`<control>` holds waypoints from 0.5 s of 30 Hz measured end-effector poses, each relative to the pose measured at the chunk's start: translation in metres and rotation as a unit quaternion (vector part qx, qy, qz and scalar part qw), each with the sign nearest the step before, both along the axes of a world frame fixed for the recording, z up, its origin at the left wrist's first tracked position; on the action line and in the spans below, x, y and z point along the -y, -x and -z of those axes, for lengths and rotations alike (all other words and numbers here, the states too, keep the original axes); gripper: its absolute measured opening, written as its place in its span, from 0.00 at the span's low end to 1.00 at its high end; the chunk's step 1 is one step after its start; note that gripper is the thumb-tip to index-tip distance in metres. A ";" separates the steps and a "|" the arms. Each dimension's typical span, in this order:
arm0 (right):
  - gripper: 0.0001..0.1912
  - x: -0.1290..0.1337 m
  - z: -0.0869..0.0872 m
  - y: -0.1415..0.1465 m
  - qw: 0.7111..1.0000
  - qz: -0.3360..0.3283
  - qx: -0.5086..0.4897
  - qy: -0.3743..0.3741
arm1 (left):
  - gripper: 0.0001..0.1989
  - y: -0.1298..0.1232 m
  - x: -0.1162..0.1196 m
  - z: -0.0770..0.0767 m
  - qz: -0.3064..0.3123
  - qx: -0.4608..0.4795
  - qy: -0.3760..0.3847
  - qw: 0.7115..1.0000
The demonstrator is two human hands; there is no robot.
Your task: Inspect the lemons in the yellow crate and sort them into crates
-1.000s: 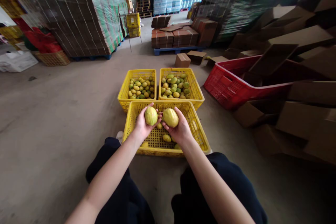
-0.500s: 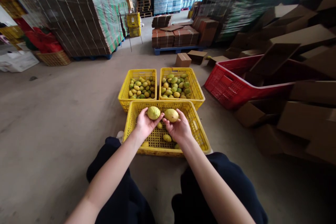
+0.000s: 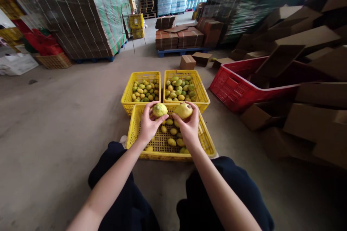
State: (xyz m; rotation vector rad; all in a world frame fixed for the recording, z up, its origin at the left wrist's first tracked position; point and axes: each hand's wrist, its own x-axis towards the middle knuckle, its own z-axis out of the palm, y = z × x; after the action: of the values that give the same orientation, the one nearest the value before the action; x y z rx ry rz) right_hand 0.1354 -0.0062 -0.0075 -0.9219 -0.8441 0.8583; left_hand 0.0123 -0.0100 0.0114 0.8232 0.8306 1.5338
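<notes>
My left hand (image 3: 149, 123) grips a yellow-green fruit (image 3: 159, 110) between thumb and fingers. A larger pale yellow fruit (image 3: 182, 110) with a dark spot at its end is held in my right hand (image 3: 190, 124). Both fruits are side by side, slightly apart, above the far part of the near yellow crate (image 3: 173, 156). Several small yellow-green fruits lie in that crate, mostly at its middle and right. Behind it stand a left yellow crate (image 3: 126, 95) and a right yellow crate (image 3: 204, 97), each with many fruits inside.
A red crate (image 3: 233, 92) with cardboard in it stands at the right, beside piled open cartons (image 3: 311, 122). Flat cardboard bundles on a blue pallet (image 3: 184, 50) and a small closed box (image 3: 187, 62) are farther back. Wrapped stacks (image 3: 67, 14) rise at the left.
Both hands have turned and moved slightly up and apart, each still with its fruit. The fruits are rotated, and more of the fruits in the near crate show between my hands.
</notes>
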 end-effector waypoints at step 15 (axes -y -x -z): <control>0.24 0.004 0.006 0.001 0.972 0.013 0.223 -0.070 | 0.17 0.001 0.002 0.003 -0.010 -0.105 -0.070 0.992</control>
State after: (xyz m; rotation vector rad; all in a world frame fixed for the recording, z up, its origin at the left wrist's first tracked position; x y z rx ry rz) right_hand 0.1347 -0.0099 -0.0138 -1.0134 -1.2602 0.5646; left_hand 0.0115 -0.0121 0.0080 1.0978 0.8920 1.5534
